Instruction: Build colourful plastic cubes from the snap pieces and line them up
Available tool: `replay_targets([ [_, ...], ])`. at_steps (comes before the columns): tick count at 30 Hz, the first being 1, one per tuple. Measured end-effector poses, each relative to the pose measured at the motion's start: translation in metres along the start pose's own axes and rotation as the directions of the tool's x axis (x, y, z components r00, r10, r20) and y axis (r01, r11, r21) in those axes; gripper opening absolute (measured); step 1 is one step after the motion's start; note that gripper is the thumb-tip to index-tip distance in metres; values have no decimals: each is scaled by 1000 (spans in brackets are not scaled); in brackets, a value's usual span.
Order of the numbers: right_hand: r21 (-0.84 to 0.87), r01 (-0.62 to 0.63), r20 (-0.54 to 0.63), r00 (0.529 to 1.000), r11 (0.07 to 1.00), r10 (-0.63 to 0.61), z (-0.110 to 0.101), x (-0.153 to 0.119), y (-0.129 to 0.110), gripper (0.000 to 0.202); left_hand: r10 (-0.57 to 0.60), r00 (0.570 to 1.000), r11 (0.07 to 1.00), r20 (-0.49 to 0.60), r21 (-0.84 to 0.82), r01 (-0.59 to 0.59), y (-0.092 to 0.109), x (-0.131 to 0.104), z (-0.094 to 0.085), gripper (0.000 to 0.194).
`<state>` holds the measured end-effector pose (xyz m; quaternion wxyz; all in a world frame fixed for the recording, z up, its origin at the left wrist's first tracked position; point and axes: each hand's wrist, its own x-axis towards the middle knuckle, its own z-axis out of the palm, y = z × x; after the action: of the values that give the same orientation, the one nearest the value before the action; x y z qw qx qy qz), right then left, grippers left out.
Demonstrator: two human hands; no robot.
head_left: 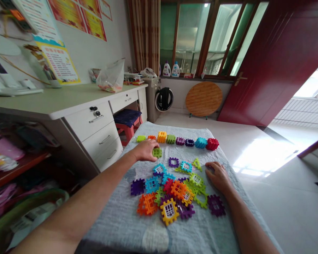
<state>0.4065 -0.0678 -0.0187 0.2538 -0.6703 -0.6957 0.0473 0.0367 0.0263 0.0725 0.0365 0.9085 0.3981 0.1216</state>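
Note:
My left hand (146, 151) reaches to the far left of the cloth-covered table, its fingers closed around a green plastic building block (157, 152). Right behind it runs a row of assembled blocks, among them a yellow cube (162, 137), a blue block (200, 142) and a red block (212, 144). My right hand (218, 174) rests on the cloth at the right, fingers apart and holding nothing. Nearest to it lies a lime triangle piece (196, 163). Between my forearms is a loose pile with an orange piece (178, 189), a yellow window piece (169, 211) and a purple piece (216, 205).
A desk (82, 97) with drawers stands at the left, bearing a plastic bag (111, 77). Under it is a stool (128, 118). Beyond the table are a washing machine (151, 93), a round wooden board (204, 98) and a red door (270, 60).

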Motion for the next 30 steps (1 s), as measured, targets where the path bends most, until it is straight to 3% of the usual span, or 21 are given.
replay_targets([
  [4,13,-16,3,1000,1000,16,-1,-1,-2,29,16,994,997,-105,73,-8,3,59,-5,46],
  [7,22,-23,5,1000,999,23,-1,-1,-2,30,-69,995,986,-72,150,79,2,99,1,49],
  [10,35,-25,-5,1000,999,25,-3,-1,-3,31,-147,989,966,-21,213,148,-1,123,11,52],
  [18,59,-35,-16,999,998,36,-4,0,-6,29,-165,986,962,23,223,156,-9,147,30,53],
  [30,60,-59,17,998,996,58,-6,-1,-9,29,-227,962,960,151,202,195,-25,161,47,62],
])
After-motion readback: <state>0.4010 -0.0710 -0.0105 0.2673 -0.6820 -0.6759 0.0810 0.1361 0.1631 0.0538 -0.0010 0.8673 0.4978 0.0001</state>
